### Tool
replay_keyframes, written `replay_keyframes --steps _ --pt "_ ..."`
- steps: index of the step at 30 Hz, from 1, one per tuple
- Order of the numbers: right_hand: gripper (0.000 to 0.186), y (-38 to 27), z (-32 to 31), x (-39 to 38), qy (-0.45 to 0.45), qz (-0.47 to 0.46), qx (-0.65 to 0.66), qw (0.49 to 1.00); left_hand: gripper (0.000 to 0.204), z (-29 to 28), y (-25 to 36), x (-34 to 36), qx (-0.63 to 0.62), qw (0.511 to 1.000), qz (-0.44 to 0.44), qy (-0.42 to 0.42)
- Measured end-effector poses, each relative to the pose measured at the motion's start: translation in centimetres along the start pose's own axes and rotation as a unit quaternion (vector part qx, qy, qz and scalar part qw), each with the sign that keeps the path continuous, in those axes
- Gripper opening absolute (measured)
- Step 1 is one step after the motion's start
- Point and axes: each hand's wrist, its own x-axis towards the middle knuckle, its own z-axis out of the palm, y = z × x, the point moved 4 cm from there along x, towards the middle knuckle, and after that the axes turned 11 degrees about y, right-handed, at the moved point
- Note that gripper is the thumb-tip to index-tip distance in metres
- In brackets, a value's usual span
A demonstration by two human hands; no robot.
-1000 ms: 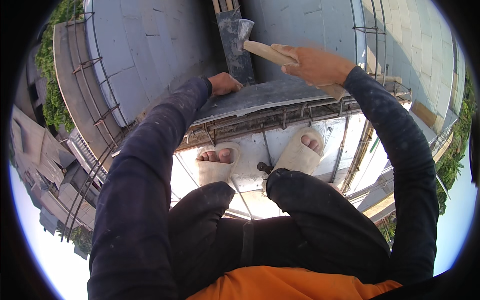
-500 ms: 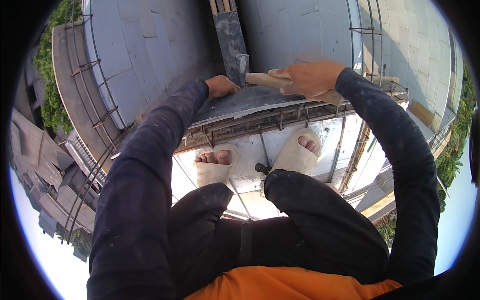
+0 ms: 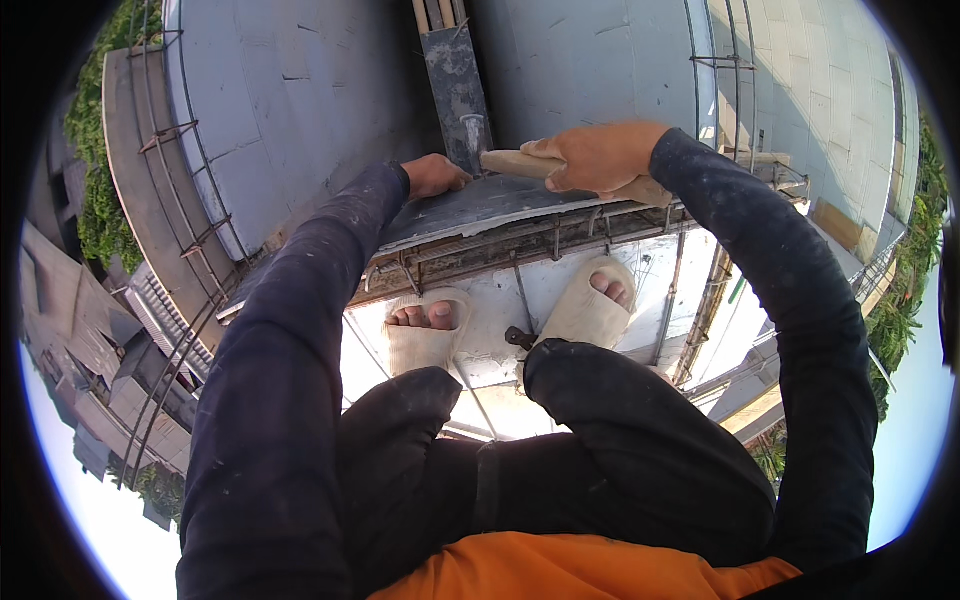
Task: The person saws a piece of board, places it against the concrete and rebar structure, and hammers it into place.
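My right hand [image 3: 605, 158] is closed around the wooden handle of a hammer [image 3: 510, 163]. Its grey metal head is slightly blurred and lies just in front of an upright dark plank [image 3: 452, 75]. Just left of the hammer head, my left hand [image 3: 436, 175] is closed, fingertips pinched low against the foot of that plank. Whatever sits between those fingertips is too small to make out. Both hands are over a dark flat board [image 3: 490, 205] that runs crosswise beneath them.
Steel rebar [image 3: 555, 240] with tie wires runs along a trough on the near side of the board. My feet in pale slippers [image 3: 425, 340] rest on a white surface beyond it. Grey block walls [image 3: 590, 70] rise on both sides, and more rebar [image 3: 190, 190] stands at left.
The hammer head has come down and a little left, toward the plank's foot beside my left fingertips. My right hand has shifted slightly left with it. The left hand keeps its pinch.
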Motion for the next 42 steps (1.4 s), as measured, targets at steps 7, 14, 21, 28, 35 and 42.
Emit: replay_keyframes --steps 7,14,21,28,35,42 --pt "0.07 -1.1 -4.2 -1.1 0.175 0.099 0.22 0.954 0.05 0.0 -1.6 0.6 -0.046 0.999 -0.009 -0.013" --pt "0.068 -1.4 -2.0 -0.2 -0.043 0.046 0.068 0.996 0.053 -0.3 -0.3 0.1 0.05 0.998 0.048 0.01" --pt "0.071 0.1 -1.1 0.9 0.12 0.003 0.058 0.991 0.051 0.0 -0.4 0.1 -0.022 0.998 0.036 -0.038" --pt "0.072 -1.6 -4.5 0.6 0.022 0.083 0.165 0.983 0.052 0.1 -1.0 -0.2 0.031 0.998 0.048 -0.009" --pt "0.076 -2.3 -2.5 -0.5 -0.087 0.093 0.134 0.983 0.051 -0.4 0.2 -0.7 0.072 0.995 0.068 -0.029" --pt "0.072 1.5 -4.6 -14.1 0.232 0.141 0.275 0.923 0.053 -0.9 -1.5 0.6 0.125 0.986 0.104 -0.035"
